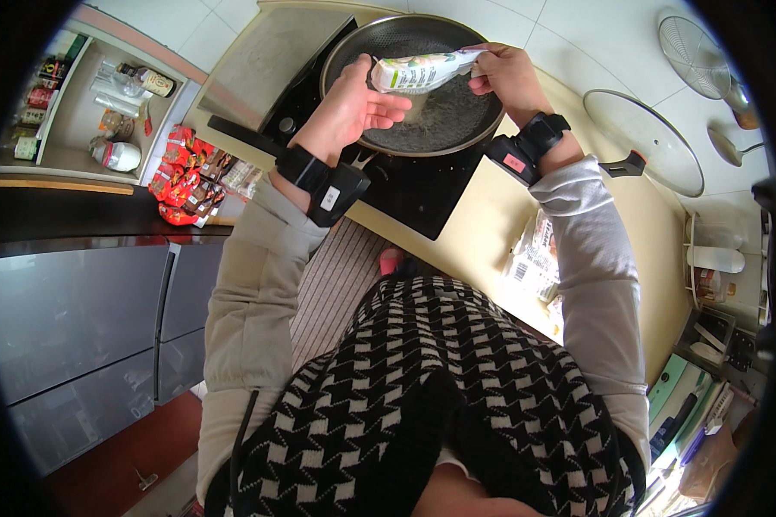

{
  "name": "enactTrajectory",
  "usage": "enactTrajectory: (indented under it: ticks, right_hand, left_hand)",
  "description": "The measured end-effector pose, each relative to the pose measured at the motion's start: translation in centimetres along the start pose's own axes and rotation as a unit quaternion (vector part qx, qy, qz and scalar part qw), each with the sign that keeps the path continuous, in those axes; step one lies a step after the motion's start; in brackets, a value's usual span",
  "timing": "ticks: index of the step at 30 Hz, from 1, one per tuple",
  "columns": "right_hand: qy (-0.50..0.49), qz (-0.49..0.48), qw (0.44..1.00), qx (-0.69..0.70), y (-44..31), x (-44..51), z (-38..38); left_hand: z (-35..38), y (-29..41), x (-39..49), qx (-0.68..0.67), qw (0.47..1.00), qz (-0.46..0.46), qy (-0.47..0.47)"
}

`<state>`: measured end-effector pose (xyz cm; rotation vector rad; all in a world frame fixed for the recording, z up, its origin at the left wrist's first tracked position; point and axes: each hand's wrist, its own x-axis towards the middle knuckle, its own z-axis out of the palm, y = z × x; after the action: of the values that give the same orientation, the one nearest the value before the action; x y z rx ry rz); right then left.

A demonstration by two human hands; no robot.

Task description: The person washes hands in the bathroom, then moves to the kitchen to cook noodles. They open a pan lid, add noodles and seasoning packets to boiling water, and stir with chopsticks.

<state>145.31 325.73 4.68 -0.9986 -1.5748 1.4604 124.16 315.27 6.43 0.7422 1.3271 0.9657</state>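
Observation:
A white printed plastic packet (420, 70) is held tilted above a dark frying pan (336, 55). My left hand (355, 106) is at its left end, thumb against the end and fingers spread below. At the opposite end, my right hand (501, 74) pinches the plastic between thumb and fingers. Clear liquid (452, 123) with small bubbles fills the pan. A pale patch shows in it under the packet; what it is cannot be told. The pan stands on a black glass hob (414, 200), its handle (246, 136) pointing left.
A glass lid (650, 139) leans against the tiled wall at right. Another plastic packet (533, 255) lies on the counter (485, 213), partly behind my right sleeve. Red food packets (181, 174) are at left, beside an open drawer (77, 142) of jars. A skimmer (695, 58) hangs upper right.

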Motion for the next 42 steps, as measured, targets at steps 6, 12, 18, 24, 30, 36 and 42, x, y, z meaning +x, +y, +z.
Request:
enactTrajectory:
  ticks: [6,12,18,24,30,36,42]
  right_hand:
    - [0.034,-0.096,0.994,0.037,-0.1,-2.9,-3.9]
    - [0.209,-0.010,0.969,-0.132,5.3,-11.5,-16.8]
    - [0.305,0.063,0.921,-0.235,13.9,-18.1,-26.2]
    - [0.149,0.122,0.765,-0.615,15.3,-24.0,-24.9]
    - [0.065,0.213,0.767,-0.602,14.8,-27.9,-19.7]
    - [0.118,0.247,0.788,-0.552,15.3,-29.1,-19.5]
    - [0.258,0.182,0.904,-0.288,14.1,-28.6,-17.9]
  left_hand:
    - [3.2,-2.2,-3.6,-0.103,0.971,0.204,0.067]
    - [9.3,-10.4,-5.6,0.058,0.984,0.062,-0.156]
    - [16.3,-18.6,-0.5,0.157,0.952,-0.055,-0.259]
    - [23.3,-22.7,5.0,0.415,0.899,0.069,-0.122]
    - [24.4,-24.4,6.6,0.276,0.956,0.002,-0.104]
    - [23.8,-23.4,5.8,0.122,0.971,-0.134,-0.155]
    - [23.5,-23.4,2.5,-0.026,0.976,-0.132,-0.170]
